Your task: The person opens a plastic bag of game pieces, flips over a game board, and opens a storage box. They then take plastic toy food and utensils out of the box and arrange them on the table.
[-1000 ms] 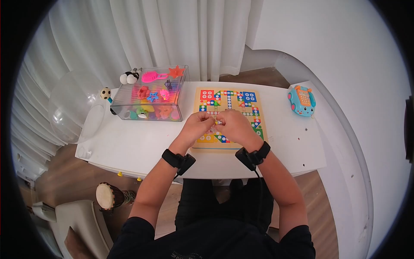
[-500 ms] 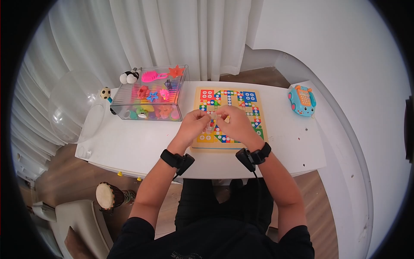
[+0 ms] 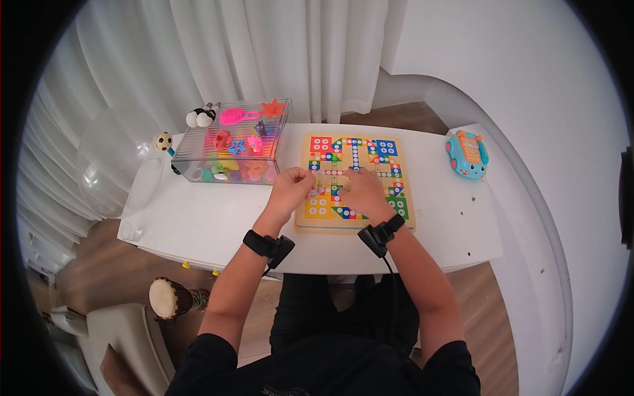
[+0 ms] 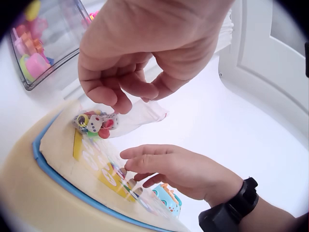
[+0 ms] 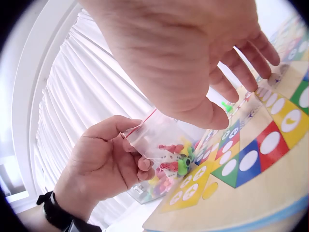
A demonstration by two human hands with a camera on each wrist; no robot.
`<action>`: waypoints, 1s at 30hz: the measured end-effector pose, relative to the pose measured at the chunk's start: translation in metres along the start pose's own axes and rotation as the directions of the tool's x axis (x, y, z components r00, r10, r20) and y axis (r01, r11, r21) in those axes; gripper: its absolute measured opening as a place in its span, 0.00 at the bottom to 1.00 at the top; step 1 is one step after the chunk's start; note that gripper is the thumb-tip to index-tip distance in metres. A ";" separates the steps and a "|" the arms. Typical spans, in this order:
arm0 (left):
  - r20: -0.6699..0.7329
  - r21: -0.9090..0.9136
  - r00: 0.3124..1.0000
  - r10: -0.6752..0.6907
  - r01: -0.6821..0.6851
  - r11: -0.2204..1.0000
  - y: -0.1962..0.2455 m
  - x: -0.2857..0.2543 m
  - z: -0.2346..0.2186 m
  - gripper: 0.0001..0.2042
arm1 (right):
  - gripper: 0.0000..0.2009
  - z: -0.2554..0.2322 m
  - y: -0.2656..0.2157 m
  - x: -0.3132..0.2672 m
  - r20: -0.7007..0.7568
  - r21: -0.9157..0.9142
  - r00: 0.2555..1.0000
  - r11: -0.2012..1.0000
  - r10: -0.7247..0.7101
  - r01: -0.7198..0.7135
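White curtains hang behind a white worktop with curved edges, and the floor around it is brown wood. A square, light wooden board printed with red, blue, green and yellow game spaces lies on the worktop in front of the person. Over its left side, the left hand pinches the top of a small clear plastic zip bag with a red line along its opening; its fingers are curled in, thumb against them. The bag hangs by the yellow corner of the board, with white dice and small red, green and yellow pieces inside. The right hand is just to the right of the bag, palm down over the middle of the board, its fingers apart, slightly bent and holding nothing; whether they touch the board I cannot tell. A small green piece is on the board beyond them. To the left of the board is a clear plastic box of colourful toys, with a pink hairbrush, an orange starfish and a blue star on top. A light blue and orange toy phone sits at the right end.
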State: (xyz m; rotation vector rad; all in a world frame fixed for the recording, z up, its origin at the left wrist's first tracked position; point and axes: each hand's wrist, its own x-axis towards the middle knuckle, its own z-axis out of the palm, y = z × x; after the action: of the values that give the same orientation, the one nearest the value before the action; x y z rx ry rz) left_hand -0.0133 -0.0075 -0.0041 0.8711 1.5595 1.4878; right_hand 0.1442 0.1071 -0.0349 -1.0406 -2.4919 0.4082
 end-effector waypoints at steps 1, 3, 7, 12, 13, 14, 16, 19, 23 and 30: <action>0.001 0.002 1.000 0.000 0.000 1.000 -0.001 0.000 0.001 0.06 | 0.20 -0.001 -0.002 0.004 0.025 -0.016 1.000 1.000 -0.008 0.009; -0.003 0.028 1.000 -0.004 0.004 1.000 -0.002 -0.001 0.002 0.06 | 0.18 0.003 -0.005 0.013 0.049 -0.032 0.999 0.999 -0.018 0.019; 0.019 0.006 1.000 0.001 -0.001 1.000 -0.003 -0.004 0.003 0.06 | 0.13 0.026 -0.006 0.040 -0.081 -0.011 0.997 1.000 -0.020 0.020; 0.027 0.004 0.999 -0.017 0.017 1.000 -0.008 -0.004 0.002 0.07 | 0.13 0.045 -0.005 0.060 -0.176 -0.060 0.982 0.997 -0.063 0.053; 0.024 0.005 1.000 -0.015 0.015 1.000 -0.009 -0.003 0.000 0.07 | 0.12 0.046 -0.004 0.062 -0.163 -0.080 0.984 0.995 -0.068 0.056; 0.042 0.007 0.999 -0.031 0.030 1.000 -0.011 -0.001 -0.003 0.07 | 0.11 0.047 -0.003 0.063 -0.147 -0.101 0.986 0.993 -0.072 0.058; 0.058 0.008 0.997 -0.047 0.046 0.999 -0.012 0.000 -0.004 0.08 | 0.09 0.048 0.001 0.066 -0.145 -0.087 0.985 0.993 -0.090 0.078; 0.047 -0.008 0.997 -0.068 0.069 0.998 -0.012 -0.001 -0.002 0.08 | 0.06 0.043 0.004 0.061 -0.220 0.100 0.972 0.990 -0.078 0.102; 0.029 -0.037 0.998 -0.048 0.049 0.998 -0.012 -0.002 -0.002 0.07 | 0.06 -0.009 -0.025 0.033 -0.224 0.595 0.972 0.800 0.075 0.075; 0.051 -0.059 0.998 -0.047 0.050 0.997 -0.006 0.002 0.000 0.08 | 0.09 -0.020 -0.032 0.010 -0.065 0.360 0.944 0.875 -0.322 0.324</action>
State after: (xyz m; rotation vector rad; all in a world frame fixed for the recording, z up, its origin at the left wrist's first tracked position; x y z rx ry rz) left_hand -0.0138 -0.0059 -0.0102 0.8237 1.4819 1.4612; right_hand 0.1272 0.0948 -0.0018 -0.4651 -2.3971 0.7280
